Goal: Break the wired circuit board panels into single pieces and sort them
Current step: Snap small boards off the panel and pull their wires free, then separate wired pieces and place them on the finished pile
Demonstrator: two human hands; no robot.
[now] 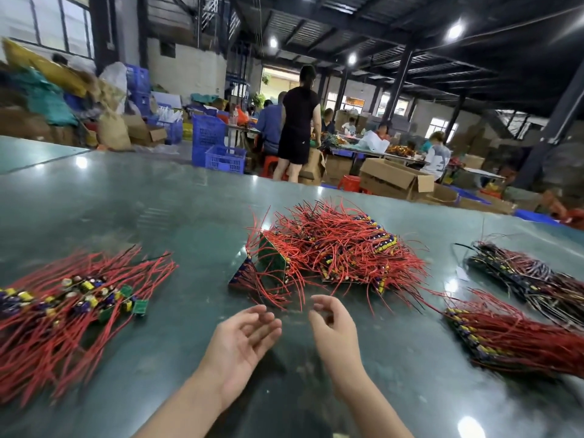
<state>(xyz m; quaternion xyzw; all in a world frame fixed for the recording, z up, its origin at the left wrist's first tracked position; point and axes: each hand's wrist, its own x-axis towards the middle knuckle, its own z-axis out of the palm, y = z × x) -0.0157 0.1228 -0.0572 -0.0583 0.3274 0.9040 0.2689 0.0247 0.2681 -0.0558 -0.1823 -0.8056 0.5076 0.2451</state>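
Panels (328, 251) of green board lie heaped under tangled red wires, just beyond both my hands on the green table (126, 200). My left hand (243, 336) is loosely spread and my right hand (331, 324) is loosely curled; both hold nothing. I judge the boards light, stiff and brittle along their break lines, the wires limp and snaggy. I'd grip a bare board edge (271, 257), never the leads. Singles (79, 298) sit left of the heap.

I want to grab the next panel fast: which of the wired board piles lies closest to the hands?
The big centre pile, straight ahead of both empty hands, left hand and right hand. Its red wires nearly reach the fingertips; the other piles sit off to the sides.
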